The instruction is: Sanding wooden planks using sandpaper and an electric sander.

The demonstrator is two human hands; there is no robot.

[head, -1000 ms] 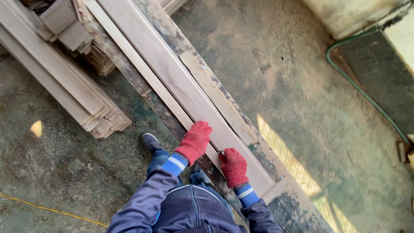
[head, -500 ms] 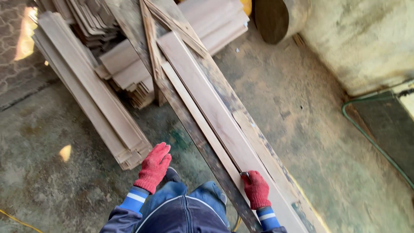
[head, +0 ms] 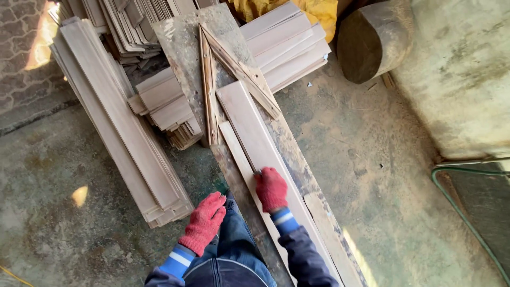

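- The right hand [head: 271, 189], in a red knit glove, is clenched around a small dark tool, probably a pencil or marker, whose tip meets the edge of the wide plank [head: 258, 139] at centre frame.
- The left hand [head: 205, 222], gloved the same, hangs released with fingers loose and grasps nothing, just beside the person's knee in the lower middle.
- The wide plank lies flat on the long weathered tabletop [head: 183, 40], running from centre towards the lower right, with a narrow strip [head: 238, 154] touching its left edge.
- Judged by look, the plank is stiff, dry sawn wood, thin and fairly light but long and unwieldy; its rough edges may splinter, so hold it by both long edges near the middle.
- Count: two gloved hands, one tool, one wide plank, one narrow strip.
- Two thin battens [head: 208, 85] form a V at the tabletop's far end.
- Stacks of boards [head: 125, 133] lie on the floor at left, and one log [head: 372, 40] at upper right.
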